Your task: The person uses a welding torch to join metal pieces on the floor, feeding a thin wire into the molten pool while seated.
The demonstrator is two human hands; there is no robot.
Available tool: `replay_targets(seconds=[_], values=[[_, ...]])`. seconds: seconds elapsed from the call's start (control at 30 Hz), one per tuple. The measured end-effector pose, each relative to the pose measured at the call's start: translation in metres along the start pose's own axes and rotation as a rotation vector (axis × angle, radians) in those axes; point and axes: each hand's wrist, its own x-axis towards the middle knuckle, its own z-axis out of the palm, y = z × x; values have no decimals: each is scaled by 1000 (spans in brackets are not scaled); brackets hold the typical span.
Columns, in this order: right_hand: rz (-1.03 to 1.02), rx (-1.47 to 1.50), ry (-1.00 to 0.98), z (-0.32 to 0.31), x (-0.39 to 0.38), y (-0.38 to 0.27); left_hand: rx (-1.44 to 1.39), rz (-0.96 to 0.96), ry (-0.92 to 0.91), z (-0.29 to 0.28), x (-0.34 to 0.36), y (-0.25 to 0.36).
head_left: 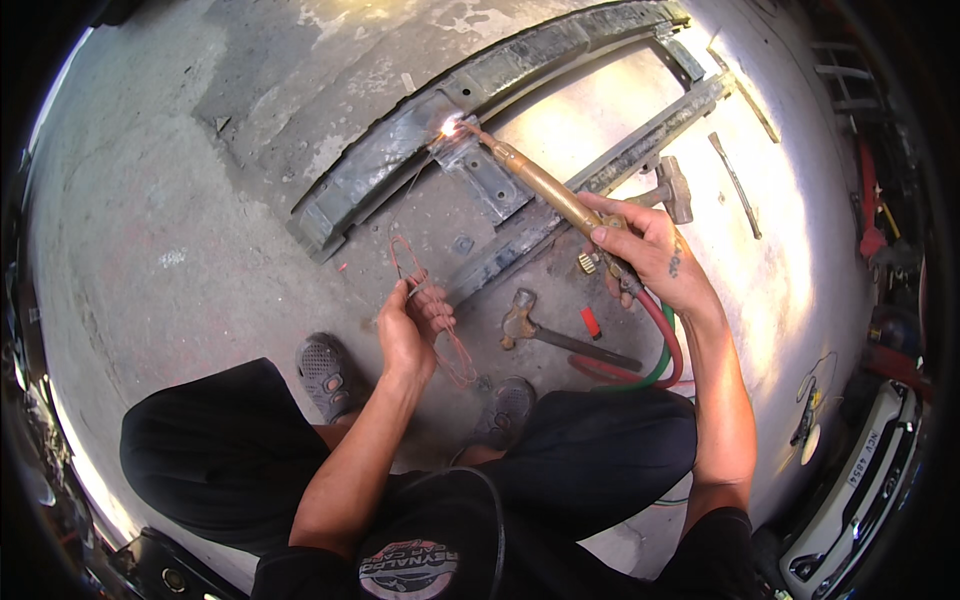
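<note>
My right hand [662, 258] is wrapped round a brass gas torch [550, 188], its nozzle angled up and left. At its tip, a bright flame [450, 126] meets the seam between a long, curved, dark metal beam [375, 165] and a small plate bracket [490, 182]. My left hand [408, 335] is closed on a looped copper-coloured filler wire [460, 362]. A thin straight length of it appears to run up toward the flame. Red and green hoses [670, 345] trail from the torch's rear.
A straight metal bar [640, 145] runs beside the beam. A hammer [523, 322] and a red lighter [591, 323] lie near my feet; a heavier hammer [675, 190] lies behind my right hand. Farther right are a metal rod [735, 187] and a car's front end [850, 490].
</note>
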Motion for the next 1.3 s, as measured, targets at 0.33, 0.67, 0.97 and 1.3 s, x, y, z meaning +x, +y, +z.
replay_targets(seconds=[0.33,0.67,0.97,1.3], values=[[-4,1,-16,-1,0,1,-31,8,13,0,0,0],[-7,-9,-14,-1,1,1,-34,6,8,0,1,-1],[1,12,-12,-1,0,0,-34,8,1,-2,3,-2],[3,4,-4,-1,-1,0,-22,5,-8,-1,2,0]])
